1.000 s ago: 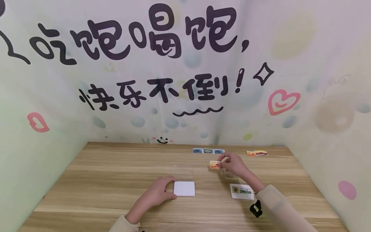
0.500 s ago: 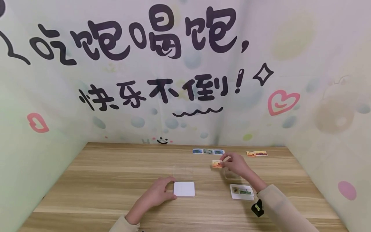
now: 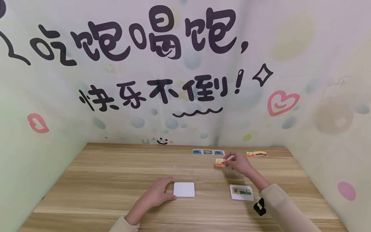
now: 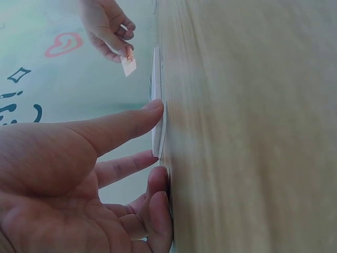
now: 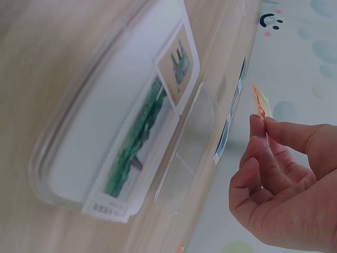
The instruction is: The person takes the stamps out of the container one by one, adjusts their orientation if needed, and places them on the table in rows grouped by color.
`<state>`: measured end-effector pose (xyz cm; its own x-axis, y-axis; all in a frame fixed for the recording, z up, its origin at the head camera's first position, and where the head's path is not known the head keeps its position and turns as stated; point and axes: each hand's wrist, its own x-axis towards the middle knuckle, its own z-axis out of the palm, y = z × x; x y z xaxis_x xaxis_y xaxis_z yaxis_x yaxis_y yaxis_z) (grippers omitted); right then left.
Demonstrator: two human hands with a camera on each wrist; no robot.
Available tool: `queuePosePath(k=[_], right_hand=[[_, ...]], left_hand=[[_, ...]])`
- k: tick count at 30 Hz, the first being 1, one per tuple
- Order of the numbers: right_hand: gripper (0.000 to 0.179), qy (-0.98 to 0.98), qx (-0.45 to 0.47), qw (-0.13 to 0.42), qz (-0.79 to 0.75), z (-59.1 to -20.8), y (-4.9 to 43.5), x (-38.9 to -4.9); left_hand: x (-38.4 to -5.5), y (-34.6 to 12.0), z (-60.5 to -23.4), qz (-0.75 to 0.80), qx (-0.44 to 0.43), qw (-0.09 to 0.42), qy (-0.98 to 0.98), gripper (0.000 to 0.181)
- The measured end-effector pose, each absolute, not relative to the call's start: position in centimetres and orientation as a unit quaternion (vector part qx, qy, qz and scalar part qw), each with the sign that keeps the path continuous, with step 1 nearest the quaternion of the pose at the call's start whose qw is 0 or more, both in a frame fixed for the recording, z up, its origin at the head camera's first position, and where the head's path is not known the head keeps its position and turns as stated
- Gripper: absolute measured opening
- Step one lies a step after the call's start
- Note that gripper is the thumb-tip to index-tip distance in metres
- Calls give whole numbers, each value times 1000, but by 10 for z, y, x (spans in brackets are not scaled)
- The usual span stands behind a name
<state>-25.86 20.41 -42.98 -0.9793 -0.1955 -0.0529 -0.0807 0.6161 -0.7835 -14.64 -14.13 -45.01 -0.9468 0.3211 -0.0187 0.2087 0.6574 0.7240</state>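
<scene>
My right hand (image 3: 239,162) pinches an orange stamp (image 3: 220,162) between thumb and forefinger, raised over the table's back half. In the right wrist view the stamp (image 5: 261,102) stands up edge-on from the fingertips. At the middle front, my left hand (image 3: 157,192) holds a flat white box (image 3: 184,189) by its left side. Its thumb is at the near corner and its forefinger at the far one; the left wrist view shows the thumb against the box's edge (image 4: 157,79), other fingers curled at the tabletop.
Right of centre lies a second flat white box (image 3: 242,197) bearing two stamps. Clear lids (image 3: 183,172) lie behind both boxes. Three blue-green stamps (image 3: 208,152) form a row at the back, and overlapping orange and red stamps (image 3: 261,154) lie back right.
My right hand has moved a little to the right and back with the orange stamp. The left hand and the white box have stayed in place.
</scene>
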Motion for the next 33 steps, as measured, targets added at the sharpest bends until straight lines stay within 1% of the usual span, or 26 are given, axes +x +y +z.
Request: queuePosePath(k=[18,25,33], right_hand=[[9,900,-81,54,-424,-432,217,-263],[9,903,-64,64,-419,-431,220,-264],[9,911,-52,60,-405,-432,223,-266]], left_hand=[[-147,-142,-454,385,141,77,909,57],[-147,-141,-452,390,140,78,907,55],[-148,-141,-451,388,140,76,908,55]])
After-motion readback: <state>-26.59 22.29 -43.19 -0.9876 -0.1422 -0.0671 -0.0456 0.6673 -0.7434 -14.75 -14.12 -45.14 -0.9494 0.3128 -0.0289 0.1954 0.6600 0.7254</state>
